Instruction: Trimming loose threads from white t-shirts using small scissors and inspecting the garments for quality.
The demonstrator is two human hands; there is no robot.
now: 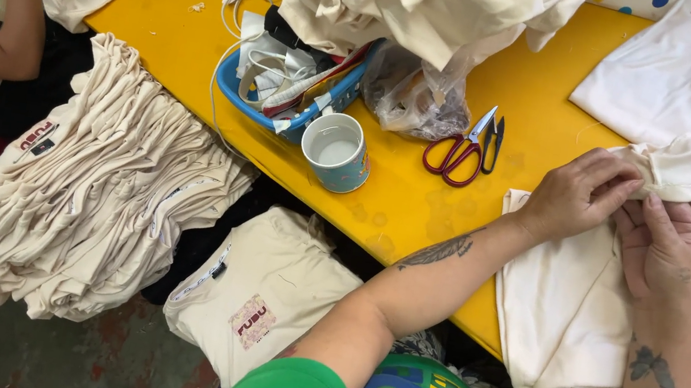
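Note:
A cream garment (567,315) lies over the front edge of the yellow table (550,88) at the right, with a dark label near its lower hem. My left hand (580,193) pinches a bunched fold of this garment near its top. My right hand (667,248) grips the same fold from below, fingertips touching the cloth beside the left hand. Both forearms reach up from the bottom of the view.
Red-handled scissors (462,149) lie left of my hands. A light blue mug (337,151) stands by a blue basket (336,98) of cords and tags. Cream garments are heaped at the back (417,1) and stacked lower left (85,185). Another person's arm (15,12) works at far left.

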